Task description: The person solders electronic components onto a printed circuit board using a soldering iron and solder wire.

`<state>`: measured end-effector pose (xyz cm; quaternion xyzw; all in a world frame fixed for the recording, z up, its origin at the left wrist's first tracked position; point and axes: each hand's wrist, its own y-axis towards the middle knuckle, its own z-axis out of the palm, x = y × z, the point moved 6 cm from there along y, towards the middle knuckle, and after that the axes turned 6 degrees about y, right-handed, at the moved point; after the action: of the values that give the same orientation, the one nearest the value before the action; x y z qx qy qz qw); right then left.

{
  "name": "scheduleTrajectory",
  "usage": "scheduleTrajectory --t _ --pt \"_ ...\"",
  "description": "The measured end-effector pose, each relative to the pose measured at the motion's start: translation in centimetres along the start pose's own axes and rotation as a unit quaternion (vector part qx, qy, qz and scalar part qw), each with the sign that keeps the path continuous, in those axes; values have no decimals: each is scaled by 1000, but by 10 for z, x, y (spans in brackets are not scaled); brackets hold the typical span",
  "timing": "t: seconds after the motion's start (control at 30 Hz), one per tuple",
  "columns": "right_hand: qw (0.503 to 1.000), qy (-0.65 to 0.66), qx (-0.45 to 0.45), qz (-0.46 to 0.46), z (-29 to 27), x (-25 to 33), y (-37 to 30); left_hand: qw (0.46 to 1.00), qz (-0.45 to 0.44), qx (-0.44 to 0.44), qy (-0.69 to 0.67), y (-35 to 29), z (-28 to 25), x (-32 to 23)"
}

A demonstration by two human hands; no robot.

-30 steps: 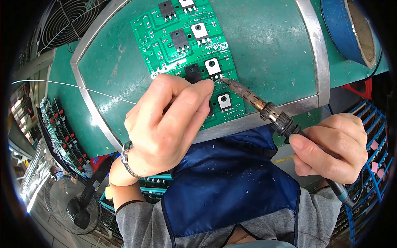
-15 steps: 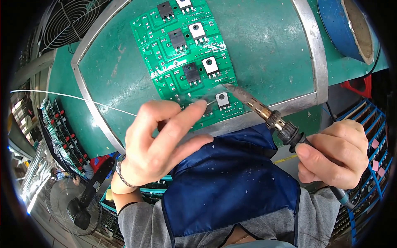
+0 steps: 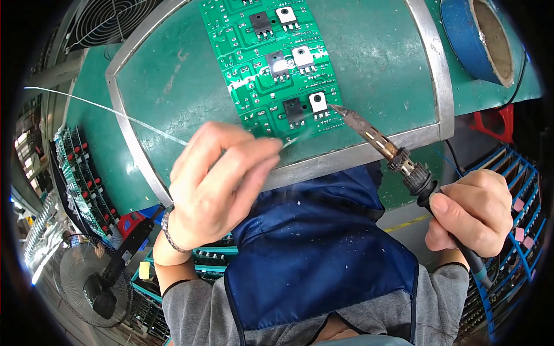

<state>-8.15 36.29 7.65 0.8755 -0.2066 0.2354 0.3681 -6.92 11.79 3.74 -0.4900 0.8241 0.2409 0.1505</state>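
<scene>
My right hand (image 3: 474, 212) is closed around the handle of a soldering iron (image 3: 411, 170). The iron slants up and left, its tip beside the pale transistor (image 3: 318, 104) nearest me; I cannot tell whether they touch. Between the pinched thumb and fingers of my left hand (image 3: 222, 179) runs a thin strand of solder wire (image 3: 124, 115), its short end poking out toward the board and its long part trailing left. A green circuit board (image 3: 254, 95) lies on the green bench mat, carrying pairs of black and pale transistors. One black transistor (image 3: 294, 111) sits near the wire's end.
Metal edging (image 3: 433, 63) frames the green work surface (image 3: 381, 57). At the far right stands a blue round container (image 3: 470, 43). A desk fan (image 3: 95, 282) and a rack of boards (image 3: 83, 179) are at left; a blue rack (image 3: 522, 207) is at right.
The circuit board has shifted away from me and slightly right. My left fingers have drawn back off the board's near edge. The iron has moved a little right with its tip slightly higher.
</scene>
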Motion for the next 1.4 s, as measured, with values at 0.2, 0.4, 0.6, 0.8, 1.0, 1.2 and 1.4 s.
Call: scheduleTrajectory --t 0.2,0.4,0.6,0.8,1.0,1.2,1.4 --pt "999 34 0 -17 11 1 6 987 -12 119 -108 -29 20 -26" --pt "998 55 5 -31 22 1 6 988 -151 -39 10 -29 -8 -1" --pt "997 66 15 -26 27 2 10 982 -171 -79 10 -23 0 5" --pt "997 68 30 -22 33 0 10 985 -149 -87 26 -21 4 5" --pt "998 42 42 -12 32 5 11 986 -136 -88 26 -15 6 4" --pt "998 48 38 -16 33 5 10 988 -123 -85 37 -12 6 2" --pt "997 53 34 -33 36 4 10 989 -119 -83 34 -14 9 2"
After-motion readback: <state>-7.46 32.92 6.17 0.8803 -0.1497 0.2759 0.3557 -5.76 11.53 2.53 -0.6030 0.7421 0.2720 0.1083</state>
